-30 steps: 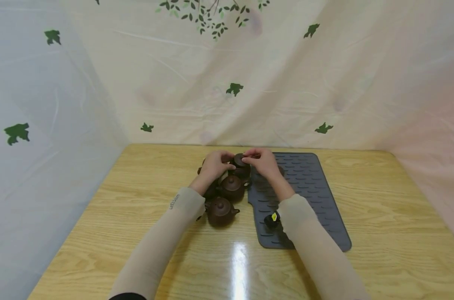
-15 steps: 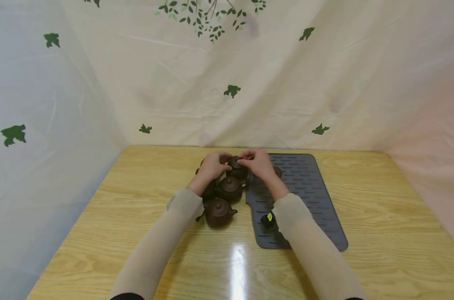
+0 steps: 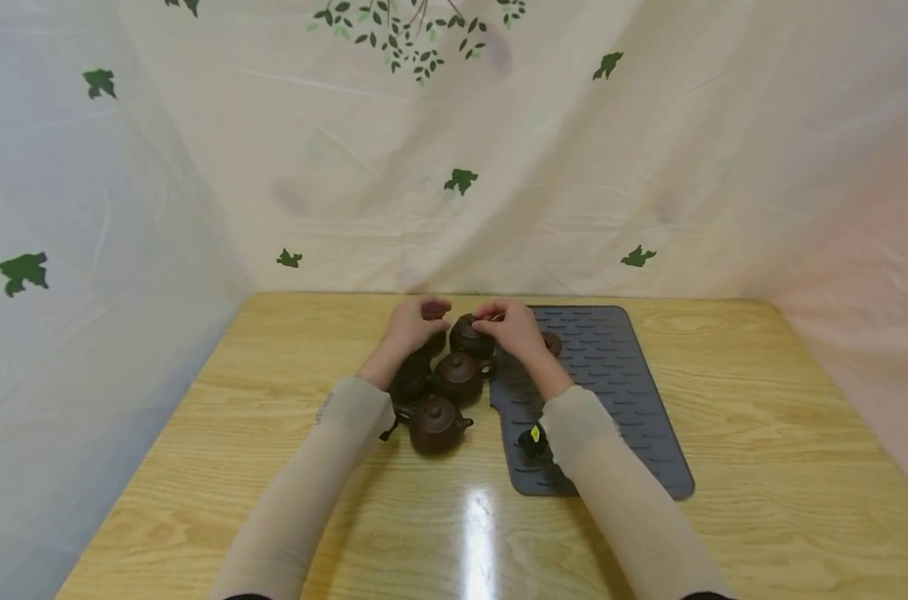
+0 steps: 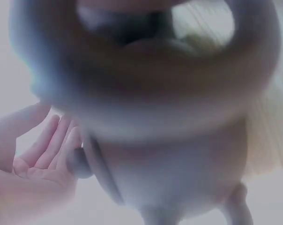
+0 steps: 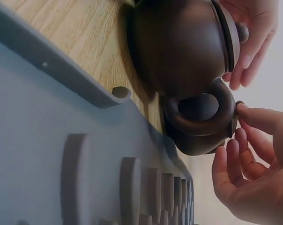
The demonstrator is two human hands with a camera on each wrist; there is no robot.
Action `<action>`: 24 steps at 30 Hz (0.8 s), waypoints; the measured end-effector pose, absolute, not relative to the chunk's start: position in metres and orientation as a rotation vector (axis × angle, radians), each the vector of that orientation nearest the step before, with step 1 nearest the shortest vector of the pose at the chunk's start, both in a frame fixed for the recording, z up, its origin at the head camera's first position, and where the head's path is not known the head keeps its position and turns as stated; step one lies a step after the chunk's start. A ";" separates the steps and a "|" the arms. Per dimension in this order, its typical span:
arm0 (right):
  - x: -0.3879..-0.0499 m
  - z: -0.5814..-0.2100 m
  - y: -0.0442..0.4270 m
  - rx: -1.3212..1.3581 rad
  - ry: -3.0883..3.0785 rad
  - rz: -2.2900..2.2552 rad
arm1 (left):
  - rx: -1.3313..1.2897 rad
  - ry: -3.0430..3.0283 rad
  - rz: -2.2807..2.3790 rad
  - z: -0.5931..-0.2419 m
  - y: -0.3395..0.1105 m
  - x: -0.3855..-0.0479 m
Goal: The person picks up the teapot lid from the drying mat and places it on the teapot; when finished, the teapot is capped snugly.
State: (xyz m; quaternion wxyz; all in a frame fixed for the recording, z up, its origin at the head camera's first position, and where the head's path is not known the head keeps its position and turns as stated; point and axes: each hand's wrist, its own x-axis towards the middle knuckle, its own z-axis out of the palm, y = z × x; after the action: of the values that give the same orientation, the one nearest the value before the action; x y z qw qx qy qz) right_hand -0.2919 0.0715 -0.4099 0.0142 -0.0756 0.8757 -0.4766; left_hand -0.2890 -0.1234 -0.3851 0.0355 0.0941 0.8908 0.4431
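Observation:
At the back of a cluster of dark brown clay teapots stands the far teapot (image 3: 464, 337). My right hand (image 3: 512, 327) pinches the knob of its lid (image 5: 233, 125) between thumb and fingertips, and the lid sits on the pot. My left hand (image 3: 412, 325) is held just left of that pot, fingers loosely bent and apart from it, over other dark pots (image 3: 412, 379) that it partly hides. In front are a middle teapot (image 3: 457, 377) and a near teapot (image 3: 434, 425), both lidded. A blurred teapot handle (image 4: 155, 108) fills much of the left wrist view.
A grey ridged mat (image 3: 611, 375) lies right of the pots, under my right forearm. A small brown round thing (image 3: 552, 343) on it is partly hidden behind my right wrist. The wooden table (image 3: 761, 417) ends at a hanging cloth (image 3: 348, 167).
The lid in my right hand has come down from a raised, tilted position onto the far teapot. My left hand has drawn away from that pot to the left.

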 end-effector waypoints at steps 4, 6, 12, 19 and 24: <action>-0.291 -0.410 0.075 -0.225 2.713 -1.496 | 0.270 2.728 1.430 -0.384 -0.130 -0.288; -0.291 -0.410 0.079 -0.208 2.707 -1.508 | 0.255 2.720 1.459 -0.384 -0.133 -0.288; -0.287 -0.411 0.095 -0.190 2.743 -1.512 | 0.229 2.732 1.496 -0.388 -0.141 -0.286; -0.284 -0.415 0.117 -0.161 2.782 -1.520 | 0.218 2.776 1.473 -0.393 -0.147 -0.284; -0.280 -0.418 0.133 -0.140 2.764 -1.557 | 0.171 2.794 1.463 -0.394 -0.154 -0.281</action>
State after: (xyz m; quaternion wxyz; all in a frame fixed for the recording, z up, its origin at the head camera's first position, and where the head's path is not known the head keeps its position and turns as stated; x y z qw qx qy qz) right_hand -0.2799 0.1331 -0.4179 -0.0168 -0.0440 0.8703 -0.4902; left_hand -0.2805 -0.1544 -0.3935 -0.0086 0.0541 0.8845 0.4633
